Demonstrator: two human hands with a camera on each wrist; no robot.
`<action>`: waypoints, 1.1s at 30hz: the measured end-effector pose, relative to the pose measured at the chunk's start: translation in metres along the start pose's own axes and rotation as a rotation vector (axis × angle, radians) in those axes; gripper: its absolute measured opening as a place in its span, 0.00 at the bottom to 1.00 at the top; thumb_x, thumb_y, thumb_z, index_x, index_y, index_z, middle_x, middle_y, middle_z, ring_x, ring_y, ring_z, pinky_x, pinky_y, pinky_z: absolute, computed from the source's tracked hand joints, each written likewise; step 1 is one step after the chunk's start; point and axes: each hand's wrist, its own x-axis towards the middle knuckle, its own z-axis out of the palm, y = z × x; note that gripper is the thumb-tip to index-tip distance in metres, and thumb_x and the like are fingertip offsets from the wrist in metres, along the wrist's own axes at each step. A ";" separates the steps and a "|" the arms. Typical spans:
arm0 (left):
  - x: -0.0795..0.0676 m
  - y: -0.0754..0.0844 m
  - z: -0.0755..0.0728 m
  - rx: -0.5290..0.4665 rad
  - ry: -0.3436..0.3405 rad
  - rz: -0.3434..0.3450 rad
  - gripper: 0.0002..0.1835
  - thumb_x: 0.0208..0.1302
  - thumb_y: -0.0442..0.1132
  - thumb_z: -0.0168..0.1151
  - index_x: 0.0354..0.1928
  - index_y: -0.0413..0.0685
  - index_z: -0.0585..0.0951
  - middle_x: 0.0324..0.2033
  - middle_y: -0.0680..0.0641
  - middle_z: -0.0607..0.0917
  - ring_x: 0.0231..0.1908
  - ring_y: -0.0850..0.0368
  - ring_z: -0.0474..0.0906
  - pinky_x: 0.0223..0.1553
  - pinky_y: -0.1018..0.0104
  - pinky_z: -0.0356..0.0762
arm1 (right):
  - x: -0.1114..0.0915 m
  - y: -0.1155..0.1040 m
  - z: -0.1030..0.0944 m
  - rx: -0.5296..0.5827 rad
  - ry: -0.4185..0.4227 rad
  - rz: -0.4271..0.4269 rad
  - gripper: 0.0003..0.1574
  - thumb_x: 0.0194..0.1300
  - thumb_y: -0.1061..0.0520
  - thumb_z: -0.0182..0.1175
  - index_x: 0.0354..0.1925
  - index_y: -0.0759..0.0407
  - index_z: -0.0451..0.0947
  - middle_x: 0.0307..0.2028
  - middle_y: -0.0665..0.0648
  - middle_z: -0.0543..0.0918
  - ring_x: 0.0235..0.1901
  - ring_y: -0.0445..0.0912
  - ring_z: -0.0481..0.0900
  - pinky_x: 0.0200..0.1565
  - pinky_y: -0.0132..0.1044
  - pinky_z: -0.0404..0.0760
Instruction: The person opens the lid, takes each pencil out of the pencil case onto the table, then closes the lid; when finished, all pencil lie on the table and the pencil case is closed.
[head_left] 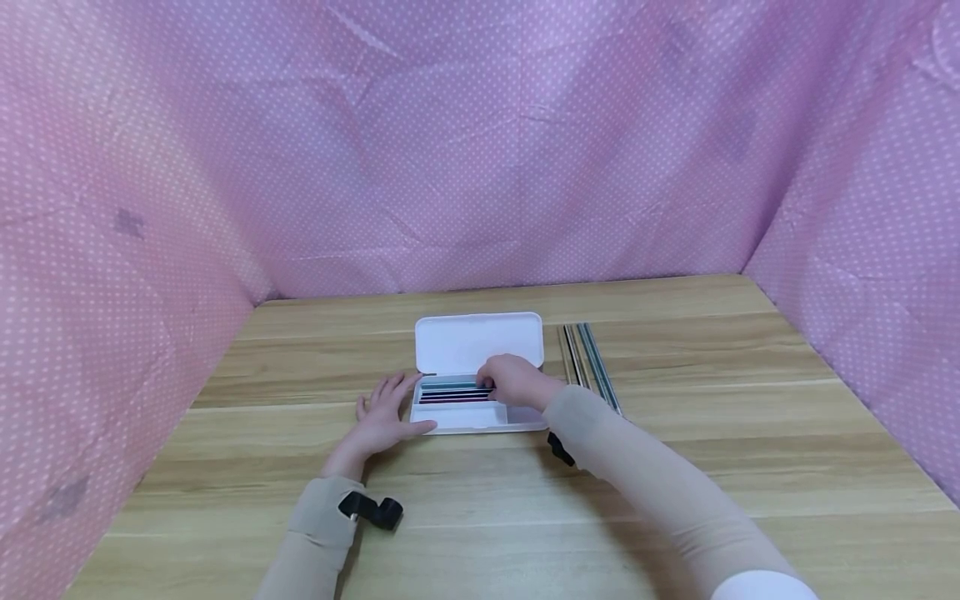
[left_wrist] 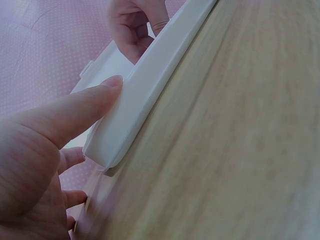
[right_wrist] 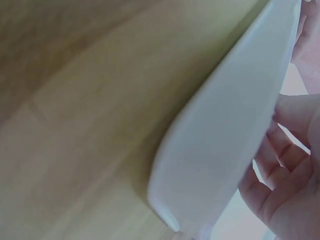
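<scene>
A white hinged pencil case [head_left: 457, 420] lies on the wooden table with its lid [head_left: 480, 342] laid back. Several slim pencil-like sticks [head_left: 453, 397], teal, dark and dark red, lie side by side in its rear compartment. My left hand [head_left: 382, 425] has its fingers spread at the case's left end, and its thumb [left_wrist: 102, 95] rests on the front rim. From the right, my right hand [head_left: 513, 382] reaches into the case with bent fingers [right_wrist: 277, 160] at the sticks' right ends. Its fingertips are hidden, and I cannot tell whether they pinch a stick.
Right of the case, more long thin sticks [head_left: 596, 358], light, black and teal, lie on the wooden table [head_left: 720, 375], partly behind the right forearm. A pink dotted cloth [head_left: 480, 167] hangs around the table's back and sides. Each wrist carries a small black camera [head_left: 378, 510].
</scene>
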 end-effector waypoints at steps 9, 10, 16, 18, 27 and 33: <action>0.000 0.000 -0.001 -0.002 0.000 0.003 0.47 0.51 0.59 0.68 0.72 0.59 0.58 0.72 0.36 0.49 0.71 0.33 0.35 0.61 0.29 0.23 | 0.000 0.000 -0.001 -0.064 -0.023 -0.046 0.13 0.61 0.65 0.62 0.45 0.60 0.84 0.39 0.55 0.82 0.40 0.46 0.77 0.52 0.41 0.75; 0.000 0.000 -0.001 -0.002 0.002 0.005 0.47 0.51 0.60 0.68 0.71 0.59 0.58 0.72 0.36 0.49 0.71 0.33 0.35 0.61 0.29 0.23 | 0.000 0.000 -0.001 -0.067 -0.028 -0.043 0.13 0.61 0.65 0.61 0.45 0.60 0.83 0.39 0.55 0.81 0.41 0.46 0.77 0.53 0.41 0.75; 0.000 0.000 0.000 -0.010 0.002 0.002 0.47 0.51 0.60 0.68 0.71 0.60 0.58 0.72 0.36 0.49 0.71 0.34 0.35 0.61 0.30 0.22 | 0.001 -0.001 0.000 -0.080 -0.054 -0.024 0.14 0.62 0.65 0.60 0.47 0.62 0.82 0.43 0.57 0.80 0.46 0.48 0.77 0.57 0.41 0.74; 0.000 0.000 0.001 -0.012 0.002 0.000 0.47 0.51 0.60 0.68 0.71 0.60 0.58 0.72 0.36 0.49 0.71 0.34 0.35 0.61 0.30 0.22 | 0.001 -0.002 0.000 -0.082 -0.059 -0.019 0.13 0.62 0.65 0.60 0.47 0.62 0.81 0.43 0.57 0.80 0.47 0.48 0.77 0.57 0.41 0.73; 0.000 -0.001 0.001 -0.010 0.001 0.005 0.47 0.51 0.60 0.68 0.71 0.60 0.58 0.72 0.36 0.49 0.71 0.34 0.35 0.61 0.29 0.22 | -0.003 0.003 -0.003 -0.079 -0.021 -0.108 0.11 0.61 0.65 0.62 0.44 0.62 0.83 0.38 0.55 0.81 0.40 0.46 0.77 0.51 0.40 0.76; 0.000 -0.001 0.001 -0.008 0.003 0.006 0.47 0.51 0.59 0.68 0.72 0.59 0.58 0.72 0.35 0.48 0.71 0.33 0.35 0.61 0.29 0.22 | -0.003 0.005 -0.004 -0.035 0.004 -0.111 0.10 0.59 0.66 0.63 0.41 0.62 0.84 0.37 0.55 0.83 0.39 0.45 0.78 0.50 0.40 0.77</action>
